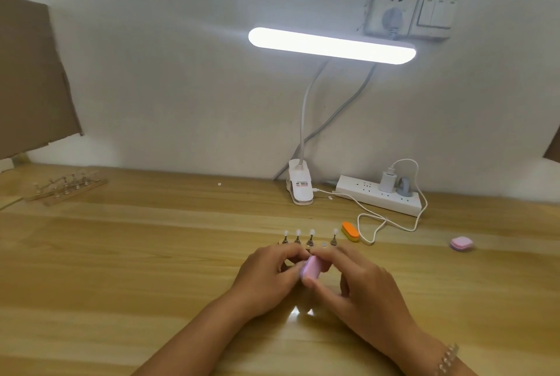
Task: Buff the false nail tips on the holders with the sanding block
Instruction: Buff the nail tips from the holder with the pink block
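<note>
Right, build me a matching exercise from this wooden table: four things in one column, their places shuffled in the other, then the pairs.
Things
1. pink oblong sanding block
2. orange oval sanding block
3. pink square block
4. white power strip

Places
A. at the back, white charger plugged in
B. alone, far right
C. pinched in the right hand
D. just right of the row of nail tip holders

Pairs: 1-C, 2-D, 3-B, 4-A
</note>
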